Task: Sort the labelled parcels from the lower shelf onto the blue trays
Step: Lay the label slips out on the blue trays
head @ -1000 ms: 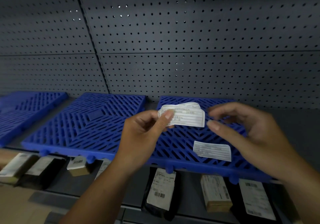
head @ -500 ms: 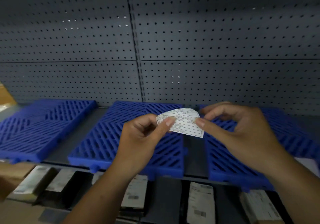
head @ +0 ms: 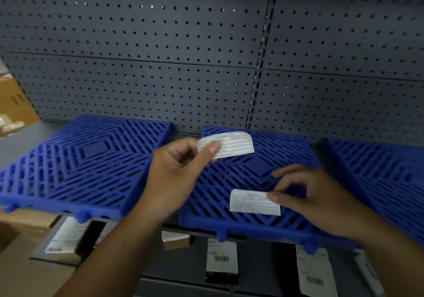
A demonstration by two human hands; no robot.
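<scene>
Label-placing step. L hand (head: 176,170) pinched the label stack (head: 231,144) above the middle blue tray (head: 229,177). R hand (head: 316,195), at the stack 0.5 s earlier, had drawn off one slip (head: 250,202) and pinched it low by that tray's front, touching or just above (unclear). Parcels (head: 221,257) lay on the lower shelf, none on trays; sorting proper judged not yet begun

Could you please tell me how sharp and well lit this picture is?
Head view: dim overall; right hand and the lower label slip it pinches are motion-smeared; the upper label slip in the left hand is sharper; pegboard seams bow from wide-angle distortion.
</scene>
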